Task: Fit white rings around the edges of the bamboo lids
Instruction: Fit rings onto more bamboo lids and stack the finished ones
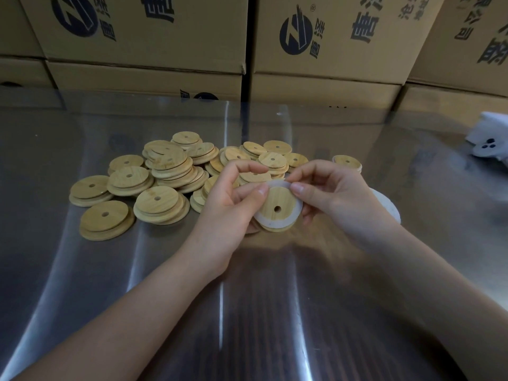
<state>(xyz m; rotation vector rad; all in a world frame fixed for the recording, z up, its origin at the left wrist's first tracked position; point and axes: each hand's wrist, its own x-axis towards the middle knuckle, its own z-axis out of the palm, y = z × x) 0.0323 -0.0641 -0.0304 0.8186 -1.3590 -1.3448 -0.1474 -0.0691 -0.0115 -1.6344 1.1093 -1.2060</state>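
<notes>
White ring (263, 220), judged soft, stretchy and light, lies part-seated round 1 stiff bamboo lid (275, 198) held just near-right of the lid pile (165, 182), best worked at its rim; left hand (231, 204) and right hand (335, 193) each pinch its far edge, fingers curled.

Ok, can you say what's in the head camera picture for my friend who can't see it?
The left hand holds a bamboo lid while the right hand pinches a white ring lying around its edge. Behind them a pile of more lids lies on a shiny table, with cardboard boxes at the back.
</notes>
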